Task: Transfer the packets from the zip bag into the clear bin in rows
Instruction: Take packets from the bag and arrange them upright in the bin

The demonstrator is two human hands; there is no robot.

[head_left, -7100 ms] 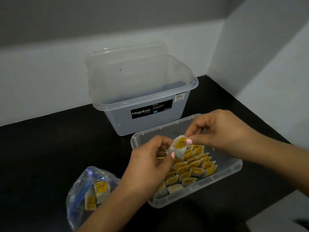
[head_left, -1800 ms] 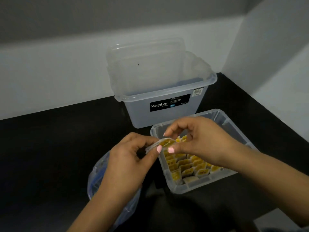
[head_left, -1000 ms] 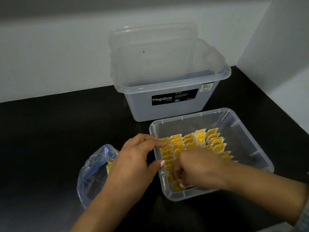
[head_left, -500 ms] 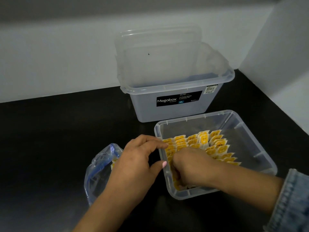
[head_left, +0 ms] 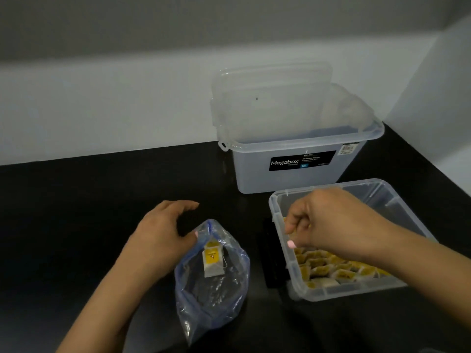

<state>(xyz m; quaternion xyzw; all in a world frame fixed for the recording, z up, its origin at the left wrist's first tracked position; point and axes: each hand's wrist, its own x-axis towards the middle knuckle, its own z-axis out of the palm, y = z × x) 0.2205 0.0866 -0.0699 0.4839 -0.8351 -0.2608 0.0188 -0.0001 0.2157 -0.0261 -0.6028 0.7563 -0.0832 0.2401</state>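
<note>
Black and glossy, the tabletop (head_left: 76, 225) runs into a corner of pale walls, and the light is dim. Now the grip: the person's left hand (head_left: 163, 233) hovers at the mouth of the zip bag (head_left: 214, 284), fingers loosely spread, thumb just touching the blue rim, holding nothing firmly. The right hand (head_left: 328, 225) sits over the clear bin (head_left: 356, 291) with its fingers curled in; whether a packet is pinched inside that curl cannot be told. One packet (head_left: 212, 261) shows through the bag's film, white with a yellow label and a thread trailing, and another seems tucked behind it. These look feather-light, soft and easily creased, so a gentle pinch at the top edge should serve, not a squeeze on the body. The bag is limp and slick and will likely slump unless its mouth is held open. In the bin, rows of packets (head_left: 331, 268) stand along the near side, with the far part bare. Behind it stands a taller storage box (head_left: 293, 171), its lid (head_left: 270, 98) propped upright inside.
</note>
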